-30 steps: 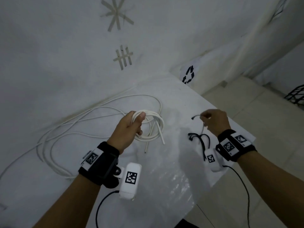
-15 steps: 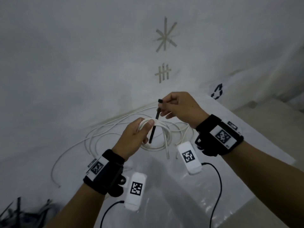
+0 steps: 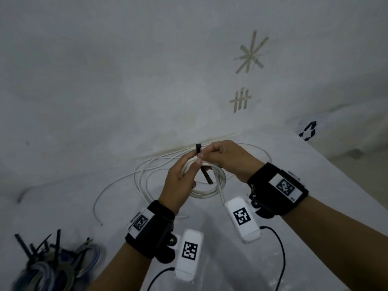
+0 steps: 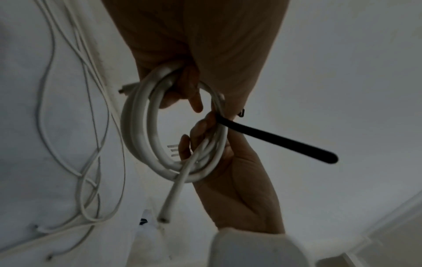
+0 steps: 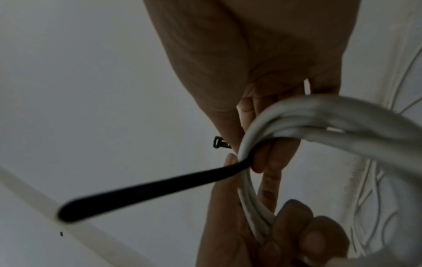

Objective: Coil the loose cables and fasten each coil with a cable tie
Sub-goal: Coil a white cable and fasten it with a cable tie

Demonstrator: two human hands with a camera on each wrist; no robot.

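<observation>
A white cable coil (image 3: 206,193) hangs above the table in my left hand (image 3: 195,164), whose fingers and thumb curl round its top. In the left wrist view the coil (image 4: 139,130) has one cut end sticking down. A black cable tie (image 3: 206,177) runs through the coil's loop. My right hand (image 3: 206,152) pinches the tie against the cable strands, with the tie's head (image 3: 198,147) poking up between both hands. The tie's free tail (image 5: 148,191) points out to the side, also seen as the tail (image 4: 274,140).
Loose white cables (image 3: 126,181) lie spread on the white table (image 3: 315,185) under and left of the coil. A pile of bundled cables with black ties (image 3: 52,267) sits at the lower left. The wall (image 3: 126,80) with tape marks rises just behind.
My right hand has carried the black tie from the table's right side over to the coil. The tie now passes through the loop and both hands touch.
</observation>
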